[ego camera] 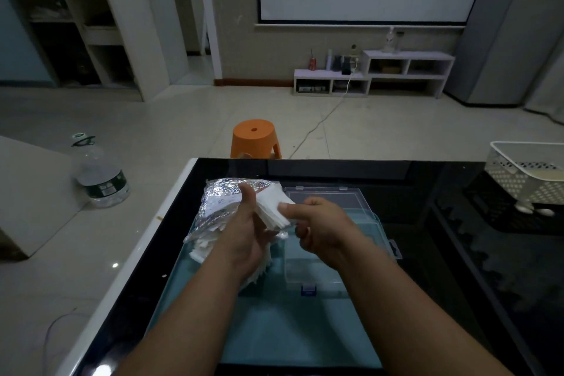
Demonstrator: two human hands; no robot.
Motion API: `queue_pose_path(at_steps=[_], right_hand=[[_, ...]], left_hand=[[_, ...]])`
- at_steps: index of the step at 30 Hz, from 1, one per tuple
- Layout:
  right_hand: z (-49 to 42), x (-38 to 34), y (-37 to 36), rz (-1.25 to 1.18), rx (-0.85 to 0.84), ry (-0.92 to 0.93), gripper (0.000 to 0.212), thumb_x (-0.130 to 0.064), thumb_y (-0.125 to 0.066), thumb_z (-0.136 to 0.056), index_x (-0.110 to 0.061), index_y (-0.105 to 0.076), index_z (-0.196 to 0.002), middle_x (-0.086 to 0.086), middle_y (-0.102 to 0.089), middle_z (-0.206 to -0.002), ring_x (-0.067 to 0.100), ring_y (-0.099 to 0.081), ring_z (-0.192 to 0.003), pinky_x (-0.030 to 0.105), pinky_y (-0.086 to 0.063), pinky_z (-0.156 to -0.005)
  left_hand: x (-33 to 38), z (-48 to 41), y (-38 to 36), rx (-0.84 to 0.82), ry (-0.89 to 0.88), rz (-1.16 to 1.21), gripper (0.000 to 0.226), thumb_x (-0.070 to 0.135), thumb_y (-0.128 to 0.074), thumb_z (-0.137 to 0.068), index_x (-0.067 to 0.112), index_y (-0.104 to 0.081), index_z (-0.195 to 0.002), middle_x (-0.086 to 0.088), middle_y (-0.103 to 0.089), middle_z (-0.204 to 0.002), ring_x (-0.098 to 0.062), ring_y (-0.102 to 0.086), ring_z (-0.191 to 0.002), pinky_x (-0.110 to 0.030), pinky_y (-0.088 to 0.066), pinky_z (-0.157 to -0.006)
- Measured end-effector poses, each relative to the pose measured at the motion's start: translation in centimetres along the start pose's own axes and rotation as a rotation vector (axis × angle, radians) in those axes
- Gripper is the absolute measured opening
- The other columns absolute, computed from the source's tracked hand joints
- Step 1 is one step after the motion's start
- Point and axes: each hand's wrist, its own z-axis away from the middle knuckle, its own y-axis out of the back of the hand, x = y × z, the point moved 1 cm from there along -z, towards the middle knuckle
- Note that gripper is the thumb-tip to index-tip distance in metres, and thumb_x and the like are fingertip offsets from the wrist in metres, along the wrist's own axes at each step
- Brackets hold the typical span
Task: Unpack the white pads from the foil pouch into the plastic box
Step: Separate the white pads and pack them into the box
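- Both forearms nearest cam, cut off at bottom edge, crossing over teal mat [274, 330] on the black glossy counter [457, 268].
- Left hand [244, 238] wrapped round foil pouch [219, 201] and a fanned stack of white pads [274, 207]; thumb up along pouch mouth, other fingers hidden behind stack, so grip on far side can't be seen.
- Right hand [317, 223] pinching top pads of the stack between thumb and forefinger; remaining fingers curled under, partly out of sight.
- Pouch held above counter's left part, crumpled; more pads showing through its clear lower side and below left wrist, count unclear.
- Plastic box [329, 241] open on mat, just right of the hands, under right wrist; see-thru walls hard to trace, lid raised at back, blue latch [308, 289] at front. Contents not readable.
- Counter's left edge close beside pouch; wide bare glass to the right up to white perforated basket [525, 174], itself cut by frame edge.
- Orange stool [255, 139] on floor beyond far edge; water jug [99, 171] on floor at left.
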Motion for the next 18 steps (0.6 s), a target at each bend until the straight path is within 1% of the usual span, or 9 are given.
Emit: queue_pose_path(at_steps=[2,4,5,7,9,11,12,15,18], right_hand=[[0.1,0.1,-0.2,0.004,-0.022,-0.027,0.027,-0.017,-0.077,-0.080,-0.013,-0.051,-0.082,0.004,-0.056,-0.073,0.009,-0.040,-0.053,0.024,-0.028,-0.049],[0.1,0.1,-0.2,0.020,-0.043,-0.041,0.027,-0.021,-0.077,-0.080,-0.012,-0.054,-0.089,0.004,-0.054,-0.073,0.008,-0.038,-0.053,0.024,-0.026,-0.049],[0.1,0.2,-0.1,0.026,-0.046,-0.043,0.029,-0.023,-0.077,-0.080,-0.012,-0.053,-0.092,0.004,-0.053,-0.074,0.008,-0.038,-0.052,0.024,-0.026,-0.048],[0.0,0.2,-0.1,0.067,-0.031,-0.038,0.030,-0.024,-0.076,-0.081,-0.014,-0.051,-0.093,0.005,-0.055,-0.078,0.009,-0.040,-0.053,0.024,-0.026,-0.048],[0.0,-0.1,0.0,0.165,-0.009,-0.027,0.031,-0.026,-0.075,-0.082,-0.014,-0.050,-0.096,0.008,-0.061,-0.089,0.010,-0.041,-0.055,0.023,-0.028,-0.047],[0.0,-0.6,0.5,0.272,0.035,0.024,0.030,-0.027,-0.073,-0.082,-0.014,-0.051,-0.098,0.009,-0.061,-0.092,0.009,-0.040,-0.056,0.022,-0.029,-0.045],[-0.1,-0.9,0.8,0.302,0.066,0.074,0.027,-0.025,-0.072,-0.083,-0.013,-0.052,-0.098,0.008,-0.059,-0.091,0.010,-0.040,-0.058,0.022,-0.031,-0.045],[0.0,-1.6,1.6,0.395,0.088,0.287,0.027,-0.018,-0.073,-0.080,-0.016,-0.055,-0.101,0.003,-0.056,-0.096,0.015,-0.052,-0.078,0.027,-0.045,-0.063],[0.3,-1.5,1.3,0.686,-0.010,0.442,0.067,-0.029,-0.084,-0.069,-0.030,-0.048,-0.126,-0.007,-0.051,-0.126,0.014,-0.049,-0.115,0.030,-0.047,-0.091]], left_hand=[[-0.4,0.0,-0.4,-0.049,0.033,0.118,0.121,0.073,-0.081,-0.034,0.003,-0.052,-0.129,-0.023,-0.063,-0.125,-0.036,-0.059,-0.118,-0.048,-0.042,-0.106],[-0.4,0.0,-0.6,-0.059,0.045,0.176,0.100,0.054,-0.085,-0.050,0.006,-0.051,-0.131,-0.024,-0.064,-0.121,-0.036,-0.061,-0.113,-0.048,-0.045,-0.102],[-0.4,0.0,-0.7,-0.050,0.050,0.190,0.085,0.040,-0.079,-0.063,0.004,-0.048,-0.134,-0.023,-0.065,-0.119,-0.035,-0.063,-0.109,-0.047,-0.047,-0.099],[-0.4,-0.1,-0.7,-0.043,0.067,0.185,0.069,0.018,-0.068,-0.073,-0.003,-0.046,-0.135,-0.025,-0.064,-0.114,-0.030,-0.067,-0.098,-0.040,-0.053,-0.091],[-0.2,-0.2,-0.7,-0.040,0.077,0.202,0.053,0.011,-0.067,-0.071,-0.010,-0.055,-0.118,-0.025,-0.064,-0.103,-0.027,-0.067,-0.087,-0.035,-0.055,-0.083],[-0.1,-0.4,-0.7,0.017,0.089,0.226,0.022,0.005,-0.061,-0.076,-0.004,-0.060,-0.096,-0.018,-0.067,-0.082,-0.023,-0.066,-0.073,-0.034,-0.054,-0.079],[-0.1,-0.6,-0.6,0.061,0.088,0.235,0.016,0.001,-0.058,-0.081,0.000,-0.059,-0.096,-0.014,-0.067,-0.076,-0.022,-0.067,-0.068,-0.034,-0.055,-0.076],[0.0,-0.8,-0.2,0.092,0.069,0.174,0.030,-0.001,-0.058,-0.086,0.016,-0.054,-0.111,-0.013,-0.068,-0.083,-0.024,-0.068,-0.067,-0.036,-0.058,-0.062],[0.1,-0.5,-0.2,0.028,0.099,0.022,0.036,0.004,-0.064,-0.084,0.021,-0.054,-0.115,-0.014,-0.071,-0.091,-0.025,-0.067,-0.078,-0.034,-0.054,-0.063]])
